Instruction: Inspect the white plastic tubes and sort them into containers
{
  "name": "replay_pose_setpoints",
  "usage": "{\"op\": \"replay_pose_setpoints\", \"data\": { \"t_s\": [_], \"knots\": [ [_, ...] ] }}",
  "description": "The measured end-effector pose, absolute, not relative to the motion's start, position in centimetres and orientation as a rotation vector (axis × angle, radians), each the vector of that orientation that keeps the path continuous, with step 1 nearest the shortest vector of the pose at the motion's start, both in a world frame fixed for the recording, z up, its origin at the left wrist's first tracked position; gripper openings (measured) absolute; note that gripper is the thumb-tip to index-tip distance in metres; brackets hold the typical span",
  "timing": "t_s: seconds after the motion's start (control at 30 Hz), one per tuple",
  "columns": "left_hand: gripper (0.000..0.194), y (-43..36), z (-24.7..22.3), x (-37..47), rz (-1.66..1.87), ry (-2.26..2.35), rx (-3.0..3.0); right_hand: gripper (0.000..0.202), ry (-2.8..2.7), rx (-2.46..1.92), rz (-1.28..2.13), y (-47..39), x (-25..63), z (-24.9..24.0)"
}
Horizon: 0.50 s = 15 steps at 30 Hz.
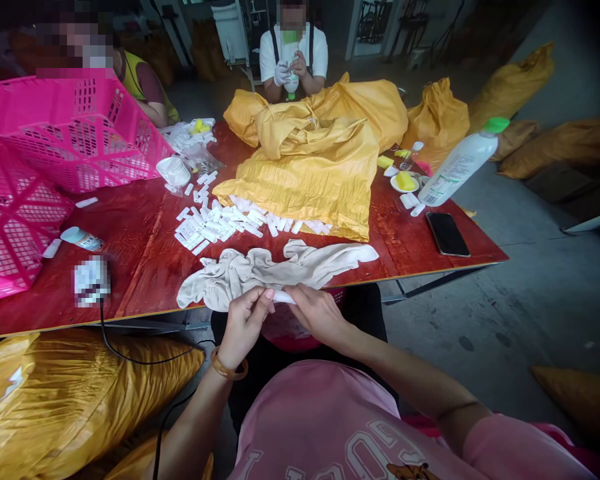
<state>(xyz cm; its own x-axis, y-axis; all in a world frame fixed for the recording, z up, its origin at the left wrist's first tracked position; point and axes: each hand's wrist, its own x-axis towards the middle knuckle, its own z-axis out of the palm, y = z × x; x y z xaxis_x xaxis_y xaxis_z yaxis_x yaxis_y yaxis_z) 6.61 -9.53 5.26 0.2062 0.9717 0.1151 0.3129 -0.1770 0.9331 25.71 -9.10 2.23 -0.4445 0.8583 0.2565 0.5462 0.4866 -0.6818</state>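
Between my two hands, at the table's front edge, is a small white cylindrical piece (284, 297), its kind too small to tell. My left hand (250, 313) pinches its left end with thumb and finger. The fingers of my right hand (320, 312) close round its right end. Just beyond my hands a crumpled off-white cloth (260, 270) lies along the edge. Behind the cloth spreads a pile of similar small white pieces (215, 225), some with printing. They lie partly against the mouth of a yellow woven sack (310, 180).
Pink plastic baskets (80, 167) stand at the left of the red table (145, 233). A white bottle with a green cap (460, 167) and a phone (447, 235) are at the right. Filled sacks (80, 393) lie below left. Two people sit across; one holds a bottle (291, 63).
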Motion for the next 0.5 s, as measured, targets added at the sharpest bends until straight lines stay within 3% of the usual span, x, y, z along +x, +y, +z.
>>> {"op": "replay_pose_setpoints", "data": {
  "t_s": [0.1, 0.33, 0.5],
  "knots": [
    [0.034, -10.4, 4.9, 7.5, 1.049, 1.248, 1.631, 0.027, -2.192, -1.237, 0.4, -9.3, 25.8, 1.6],
    [0.026, -11.0, 3.3, 6.7, 1.108, 1.038, 1.898, 0.016, -2.226, -0.832, 0.962, -9.7, 27.2, 2.7],
    [0.035, -10.9, 2.6, 7.7, 1.06, 1.177, 1.627, 0.024, -2.335, -1.205, 0.306, -9.9, 26.1, 0.8]
  ]
}}
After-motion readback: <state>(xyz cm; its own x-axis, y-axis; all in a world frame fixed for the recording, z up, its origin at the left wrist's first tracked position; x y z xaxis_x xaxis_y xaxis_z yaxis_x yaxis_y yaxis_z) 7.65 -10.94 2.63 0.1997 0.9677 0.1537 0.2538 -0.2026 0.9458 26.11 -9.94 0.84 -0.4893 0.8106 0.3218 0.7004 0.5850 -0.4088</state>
